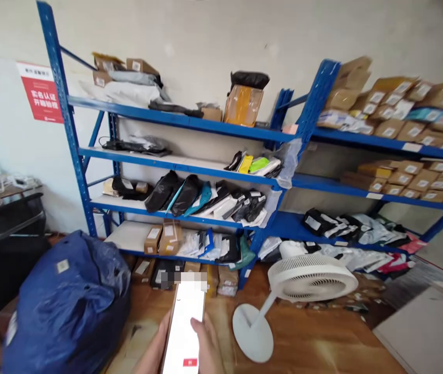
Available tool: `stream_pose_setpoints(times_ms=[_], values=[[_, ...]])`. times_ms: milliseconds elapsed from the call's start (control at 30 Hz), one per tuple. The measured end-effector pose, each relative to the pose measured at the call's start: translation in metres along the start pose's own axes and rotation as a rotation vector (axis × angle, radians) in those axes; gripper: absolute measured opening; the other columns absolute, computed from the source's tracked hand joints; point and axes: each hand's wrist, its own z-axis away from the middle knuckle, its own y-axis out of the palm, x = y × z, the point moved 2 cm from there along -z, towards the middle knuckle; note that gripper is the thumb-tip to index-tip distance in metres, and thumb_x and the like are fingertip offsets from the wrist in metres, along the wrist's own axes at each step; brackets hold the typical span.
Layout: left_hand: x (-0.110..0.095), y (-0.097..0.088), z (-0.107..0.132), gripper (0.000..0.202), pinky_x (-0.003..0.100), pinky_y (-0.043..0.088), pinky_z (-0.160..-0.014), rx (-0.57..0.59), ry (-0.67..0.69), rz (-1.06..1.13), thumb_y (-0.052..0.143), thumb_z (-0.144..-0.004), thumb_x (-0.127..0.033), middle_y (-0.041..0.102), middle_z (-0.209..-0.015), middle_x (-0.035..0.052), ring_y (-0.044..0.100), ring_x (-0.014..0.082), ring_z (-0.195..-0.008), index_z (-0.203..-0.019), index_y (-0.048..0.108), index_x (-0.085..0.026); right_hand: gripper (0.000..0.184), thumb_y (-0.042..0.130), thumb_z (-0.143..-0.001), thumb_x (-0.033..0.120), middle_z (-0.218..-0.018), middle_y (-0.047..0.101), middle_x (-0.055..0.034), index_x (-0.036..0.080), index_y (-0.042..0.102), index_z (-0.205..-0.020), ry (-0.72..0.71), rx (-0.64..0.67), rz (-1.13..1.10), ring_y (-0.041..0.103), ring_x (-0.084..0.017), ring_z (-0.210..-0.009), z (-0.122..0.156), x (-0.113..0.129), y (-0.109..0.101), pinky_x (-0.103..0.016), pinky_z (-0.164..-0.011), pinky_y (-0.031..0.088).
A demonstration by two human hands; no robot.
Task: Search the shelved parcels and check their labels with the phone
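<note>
Low in the middle of the head view, a smartphone [182, 327] is held upright between both hands, its bright white screen facing me with a small red button near the bottom. My left hand [154, 347] wraps the phone's left edge, its fingers mostly behind the phone. My right hand [207, 344] grips the right edge, and its thumb lies over the screen. What the screen reads is too small and washed out to tell. Beyond the phone, cardboard boxes [227, 280] stand on the floor beneath the shelves.
A blue metal shelf rack [190, 122] with bagged parcels stands ahead; another rack [385, 143] at right carries many boxes. A white fan [311, 280] stands on the wooden floor, right of the phone. A big blue sack [73, 306] sits left. A white cabinet [428, 327] is at lower right.
</note>
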Motion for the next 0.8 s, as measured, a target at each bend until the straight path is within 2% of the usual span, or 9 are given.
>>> stream_pose_setpoints(times_ms=[133,200,333,500,567,700,800], values=[[0.002,0.001,0.004,0.08,0.031,0.054,-0.05,-0.008,-0.031,-0.123,0.051,-0.078,-0.061,0.047,-0.138,0.0072,0.054,0.0331,-0.112,-0.145,0.022,-0.029,0.025,0.059,-0.065,0.032,-0.078,0.072,-0.0001,0.022,0.064,-0.088,0.032,-0.06,-0.009,0.064,-0.021,-0.071,0.003,-0.001,0.01,-0.029,-0.063,0.048],[0.0,0.004,0.006,0.084,0.029,0.052,-0.043,-0.015,-0.022,-0.178,0.05,-0.077,-0.063,0.044,-0.141,0.0086,0.055,0.0332,-0.11,-0.146,0.017,-0.026,0.028,0.059,-0.063,0.032,-0.078,0.072,-0.0008,0.021,0.062,-0.088,0.031,-0.07,-0.007,0.063,-0.021,-0.068,-0.003,0.003,0.01,-0.029,-0.059,0.046],[-0.002,0.009,0.007,0.087,0.03,0.053,-0.045,-0.007,-0.014,-0.197,0.051,-0.077,-0.064,0.045,-0.139,0.0114,0.06,0.0327,-0.102,-0.145,0.02,-0.022,0.03,0.059,-0.062,0.03,-0.083,0.074,-0.0034,0.019,0.059,-0.089,0.013,-0.072,0.0,0.065,-0.023,-0.072,-0.009,0.007,0.012,-0.029,-0.057,0.045],[0.0,0.008,0.005,0.074,0.025,0.051,-0.046,-0.004,-0.012,-0.145,0.051,-0.08,-0.059,0.047,-0.139,0.007,0.06,0.0297,-0.104,-0.143,0.027,-0.028,0.033,0.06,-0.06,0.026,-0.082,0.073,-0.003,0.018,0.057,-0.092,-0.004,-0.058,0.015,0.064,-0.022,-0.071,-0.009,0.005,0.012,-0.03,-0.06,0.045],[0.0,0.008,0.005,0.075,0.026,0.052,-0.046,-0.004,-0.017,-0.148,0.052,-0.08,-0.059,0.047,-0.139,0.0077,0.06,0.03,-0.103,-0.143,0.027,-0.026,0.032,0.058,-0.063,0.027,-0.086,0.073,-0.0027,0.019,0.057,-0.094,-0.005,-0.038,0.005,0.064,-0.022,-0.075,-0.008,0.006,0.01,-0.03,-0.063,0.046],[-0.002,0.008,0.002,0.083,0.028,0.053,-0.044,-0.006,0.014,-0.163,0.048,-0.079,-0.063,0.047,-0.138,0.0105,0.054,0.0328,-0.111,-0.146,0.019,-0.023,0.037,0.054,-0.064,0.027,-0.089,0.072,-0.0011,0.022,0.057,-0.101,0.013,0.064,-0.017,0.065,-0.024,-0.081,-0.002,0.01,0.006,-0.032,-0.067,0.049],[-0.004,0.005,-0.002,0.097,0.03,0.052,-0.041,-0.01,-0.005,-0.175,0.053,-0.071,-0.069,0.047,-0.137,0.0126,0.058,0.0328,-0.1,-0.147,0.013,-0.024,0.039,0.05,-0.065,0.027,-0.09,0.072,-0.0019,0.02,0.058,-0.103,0.027,0.164,-0.01,0.065,-0.024,-0.081,0.003,0.014,0.004,-0.033,-0.068,0.05]])
